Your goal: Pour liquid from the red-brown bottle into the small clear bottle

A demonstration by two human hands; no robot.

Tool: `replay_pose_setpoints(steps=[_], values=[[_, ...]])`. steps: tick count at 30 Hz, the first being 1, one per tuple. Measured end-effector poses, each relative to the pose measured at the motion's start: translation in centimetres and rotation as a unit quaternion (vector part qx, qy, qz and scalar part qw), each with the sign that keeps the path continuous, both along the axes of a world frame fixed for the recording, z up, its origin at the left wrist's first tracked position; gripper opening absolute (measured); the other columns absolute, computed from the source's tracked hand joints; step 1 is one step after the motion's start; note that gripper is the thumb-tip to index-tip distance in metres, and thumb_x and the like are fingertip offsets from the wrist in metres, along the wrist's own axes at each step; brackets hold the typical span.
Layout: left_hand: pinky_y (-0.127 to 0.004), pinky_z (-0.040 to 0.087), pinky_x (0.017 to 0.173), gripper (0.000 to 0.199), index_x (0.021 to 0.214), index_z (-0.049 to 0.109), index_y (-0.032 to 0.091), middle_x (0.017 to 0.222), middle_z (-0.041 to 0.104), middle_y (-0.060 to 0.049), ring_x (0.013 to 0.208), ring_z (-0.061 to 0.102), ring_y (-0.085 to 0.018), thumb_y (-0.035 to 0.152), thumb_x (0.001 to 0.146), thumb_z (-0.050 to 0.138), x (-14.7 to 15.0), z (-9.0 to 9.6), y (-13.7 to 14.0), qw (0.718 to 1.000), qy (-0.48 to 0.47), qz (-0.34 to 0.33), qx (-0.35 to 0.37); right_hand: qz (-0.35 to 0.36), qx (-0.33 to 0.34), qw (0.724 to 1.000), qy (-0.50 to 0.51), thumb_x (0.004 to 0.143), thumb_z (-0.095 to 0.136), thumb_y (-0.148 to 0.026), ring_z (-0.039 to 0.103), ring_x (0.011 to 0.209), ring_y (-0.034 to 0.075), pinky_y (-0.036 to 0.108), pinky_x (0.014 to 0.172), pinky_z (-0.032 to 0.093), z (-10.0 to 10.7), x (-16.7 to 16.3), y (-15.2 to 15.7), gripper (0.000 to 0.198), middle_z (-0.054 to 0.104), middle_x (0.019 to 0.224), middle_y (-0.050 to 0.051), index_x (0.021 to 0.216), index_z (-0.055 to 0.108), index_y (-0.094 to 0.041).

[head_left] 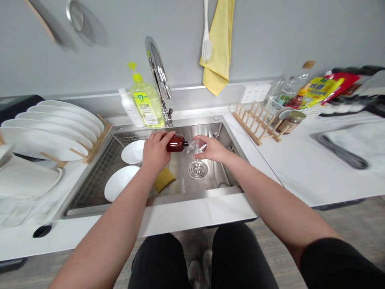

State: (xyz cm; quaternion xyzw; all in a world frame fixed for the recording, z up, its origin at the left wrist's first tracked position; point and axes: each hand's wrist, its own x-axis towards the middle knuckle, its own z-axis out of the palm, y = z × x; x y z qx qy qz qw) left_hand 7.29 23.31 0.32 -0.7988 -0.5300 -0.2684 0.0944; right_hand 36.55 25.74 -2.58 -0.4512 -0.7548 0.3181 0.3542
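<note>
My left hand (156, 149) is wrapped round a dark red-brown bottle (177, 143), which lies tilted on its side with its narrow black neck pointing right. Closed on a small clear, see-through container (195, 148), my right hand (213, 149) is just to the right of that neck. The bottle's neck is at or very near the clear container; whether they touch I cannot tell. Both are held above the steel sink (180, 192), over its drain (198, 169). Two white bowls (120, 183) and a yellow sponge (164, 179) lie in the sink beneath my left arm.
Behind the sink stand a chrome faucet (158, 70), a yellow-green dish soap bottle (147, 102) and a white bottle (132, 108). White plates (39, 140) fill a wooden rack at left. At right are another wooden rack (260, 124), jars (291, 121) and a grey cloth (339, 148).
</note>
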Motion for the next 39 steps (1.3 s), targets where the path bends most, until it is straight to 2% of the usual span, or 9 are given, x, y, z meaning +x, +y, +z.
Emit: replay_pose_setpoints(steps=[19,39], values=[[-0.059,0.048,0.12,0.071,0.161,0.067,0.031,0.151,0.07,-0.013,0.141,0.059,-0.041,0.012,0.092,0.067,0.17,0.39,-0.32,1.0,-0.002,-0.001,-0.006,0.007,0.002,1.0,-0.013,0.069,0.108,-0.035,0.076,0.094,0.024,0.037,0.089,0.058,0.42,0.08,-0.15,0.08,0.078,0.104,0.002,0.14,0.075,-0.023],[-0.062,0.047,0.122,0.07,0.159,0.069,0.031,0.151,0.07,-0.014,0.142,0.059,-0.043,0.014,0.092,0.066,0.15,0.4,-0.26,1.0,-0.006,-0.002,-0.008,0.009,0.002,1.0,-0.008,0.068,0.108,-0.037,0.077,0.095,0.025,0.038,0.09,0.06,0.4,-0.04,-0.27,0.079,0.08,0.106,0.003,0.139,0.075,-0.024]])
